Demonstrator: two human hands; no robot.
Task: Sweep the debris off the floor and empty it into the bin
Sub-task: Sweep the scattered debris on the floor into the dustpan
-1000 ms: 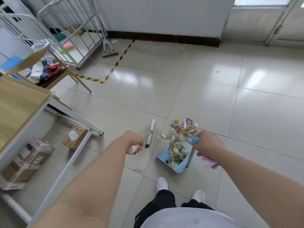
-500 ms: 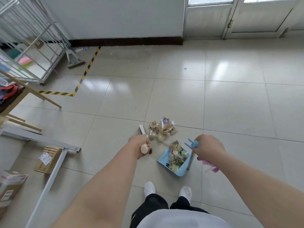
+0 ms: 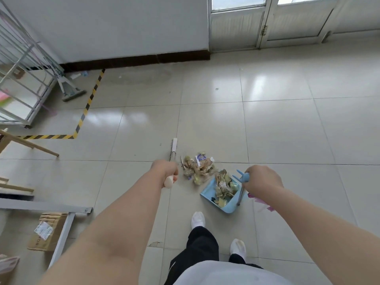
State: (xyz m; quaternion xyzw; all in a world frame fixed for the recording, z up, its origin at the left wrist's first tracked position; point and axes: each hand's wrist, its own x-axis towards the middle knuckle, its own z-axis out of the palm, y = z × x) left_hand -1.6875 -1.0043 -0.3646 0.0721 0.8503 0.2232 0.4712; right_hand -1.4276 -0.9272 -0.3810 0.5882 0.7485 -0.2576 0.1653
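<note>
A pile of paper scraps and wrappers (image 3: 197, 168) lies on the tiled floor just ahead of my feet. My left hand (image 3: 166, 169) grips the pale handle of a white brush (image 3: 173, 149), whose head stands on the floor left of the pile. A light blue dustpan (image 3: 209, 196) rests on the floor to the right of the pile, its mouth toward it, with more scraps (image 3: 224, 187) inside. My right hand (image 3: 261, 179) grips the dustpan's upright blue handle. No bin is in view.
A white table frame (image 3: 61, 223) with a cardboard box (image 3: 46, 231) under it stands at the lower left. Wooden chair legs (image 3: 30, 145) and a white wire rack (image 3: 18, 79) are farther left. Yellow-black tape (image 3: 86, 108) marks the floor. Doors (image 3: 267, 23) are at the far wall.
The brush head has swung from near the dustpan out to the far left of the pile. My view has turned right and up toward the doors. The dustpan has stayed in place.
</note>
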